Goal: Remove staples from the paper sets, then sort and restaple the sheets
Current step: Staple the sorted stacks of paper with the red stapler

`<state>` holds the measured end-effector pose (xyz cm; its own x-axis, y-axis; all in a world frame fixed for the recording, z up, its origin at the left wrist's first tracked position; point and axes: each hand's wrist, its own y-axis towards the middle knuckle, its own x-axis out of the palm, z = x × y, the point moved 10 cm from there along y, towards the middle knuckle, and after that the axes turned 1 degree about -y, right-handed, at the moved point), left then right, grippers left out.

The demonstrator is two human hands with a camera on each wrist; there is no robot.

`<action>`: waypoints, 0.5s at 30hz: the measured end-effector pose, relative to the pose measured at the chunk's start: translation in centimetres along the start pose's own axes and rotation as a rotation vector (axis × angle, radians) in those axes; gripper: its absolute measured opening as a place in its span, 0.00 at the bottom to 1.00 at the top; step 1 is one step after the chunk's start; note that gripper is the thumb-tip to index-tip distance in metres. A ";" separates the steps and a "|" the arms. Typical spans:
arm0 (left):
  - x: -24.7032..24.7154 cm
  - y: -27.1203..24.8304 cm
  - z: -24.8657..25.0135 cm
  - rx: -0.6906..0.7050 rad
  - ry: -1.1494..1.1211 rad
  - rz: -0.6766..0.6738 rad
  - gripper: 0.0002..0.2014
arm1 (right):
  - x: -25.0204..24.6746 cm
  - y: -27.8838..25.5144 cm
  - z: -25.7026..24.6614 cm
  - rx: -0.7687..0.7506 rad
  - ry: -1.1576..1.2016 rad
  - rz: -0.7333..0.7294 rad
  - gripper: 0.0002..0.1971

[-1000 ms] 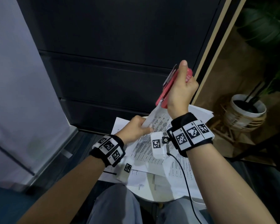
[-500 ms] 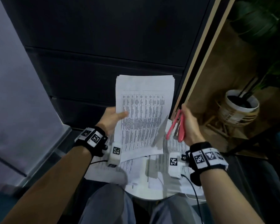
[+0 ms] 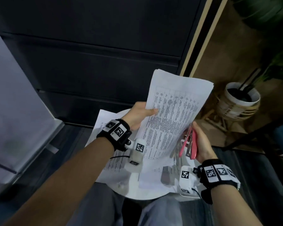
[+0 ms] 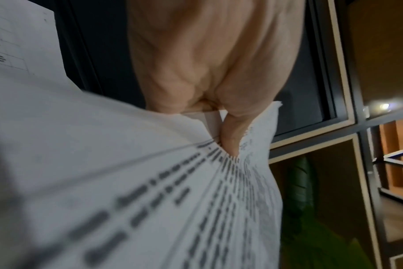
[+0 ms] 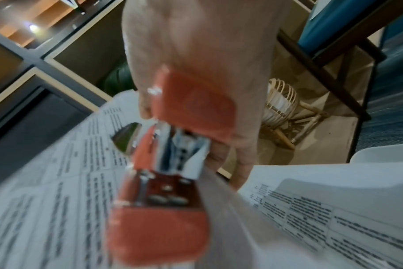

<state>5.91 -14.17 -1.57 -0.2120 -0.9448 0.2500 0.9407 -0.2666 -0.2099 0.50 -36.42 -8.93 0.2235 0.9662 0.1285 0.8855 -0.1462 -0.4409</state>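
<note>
L hand is raised fwd, thumb laid flat across the front of the paper set, fingers behind it, pinching its edge. R hand sits lower & nearer the body, palm turned inward, fingers wrapped round the red stapler. Both forearms reach fwd, marker bands on both wrists.

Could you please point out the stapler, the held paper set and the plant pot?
stapler (image 3: 194, 148): head view, pink top cover.
held paper set (image 3: 173, 115): head view, middle of the printed top sheet.
plant pot (image 3: 252, 101): head view, white rim.
</note>
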 end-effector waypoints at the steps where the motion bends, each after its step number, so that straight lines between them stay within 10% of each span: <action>1: 0.1 0.5 -0.2 -0.007 0.005 0.027 0.16 | -0.8 0.2 0.1 0.005 0.010 0.025 0.22; 11: -4.7 1.3 -15.3 -0.436 1.002 0.072 0.07 | -5.9 1.0 5.9 0.190 -0.424 0.272 0.20; 15: -5.4 1.1 -16.6 -0.389 1.040 0.154 0.22 | -6.1 1.4 7.1 0.222 -0.477 0.285 0.22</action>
<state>3.68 -12.49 -18.80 -0.3903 -0.6239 -0.6770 0.8675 -0.0030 -0.4974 -2.54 -40.98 -16.62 0.1865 0.8917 -0.4125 0.7000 -0.4152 -0.5810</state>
